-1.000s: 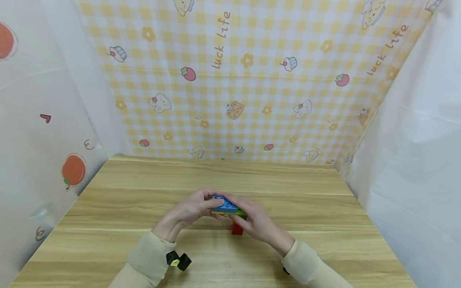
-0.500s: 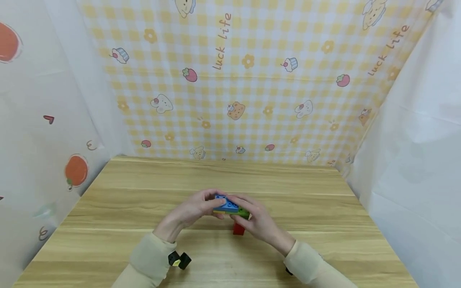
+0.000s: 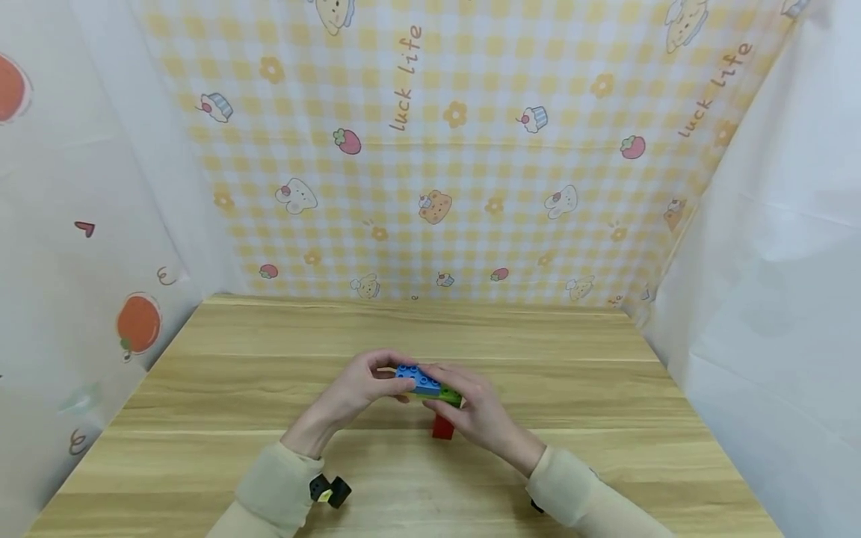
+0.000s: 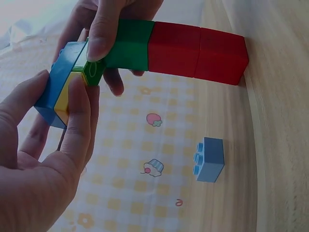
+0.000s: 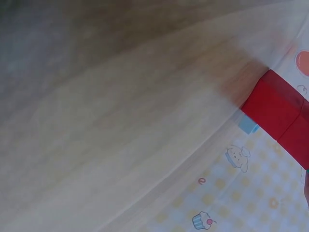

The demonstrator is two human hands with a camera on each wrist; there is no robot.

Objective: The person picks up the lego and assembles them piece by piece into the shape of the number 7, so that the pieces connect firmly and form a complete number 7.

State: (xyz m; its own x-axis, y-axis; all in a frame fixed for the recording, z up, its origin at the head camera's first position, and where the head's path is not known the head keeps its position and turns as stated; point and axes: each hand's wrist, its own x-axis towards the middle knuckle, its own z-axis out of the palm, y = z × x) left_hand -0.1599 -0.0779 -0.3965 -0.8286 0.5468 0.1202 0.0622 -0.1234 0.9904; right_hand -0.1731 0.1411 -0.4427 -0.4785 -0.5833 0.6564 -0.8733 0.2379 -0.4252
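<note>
A column of two red bricks [image 4: 174, 48] with a green brick [image 4: 130, 44] on top stands upright on the wooden table, as the left wrist view shows. Across its upper end sit a bright green brick [image 4: 81, 65], a yellow brick [image 4: 62, 104] and a blue studded brick [image 3: 427, 384]. My left hand [image 3: 359, 385] pinches the blue and yellow bricks at the left end, thumb on one face and fingers on the other. My right hand [image 3: 480, 411] grips the green part, its thumb against it. Only the red bricks show clearly in the right wrist view.
A light blue brick [image 4: 212, 159] rests on the table [image 3: 336, 329] beyond the column, partly visible in the right wrist view too. A checked cloth [image 3: 430, 164] hangs at the table's back, with white sheets [image 3: 773, 299] at both sides.
My left thumb has slid slightly lower on the blue brick, so more of its studs show. The right hand keeps its hold, and the column stands where it was.
</note>
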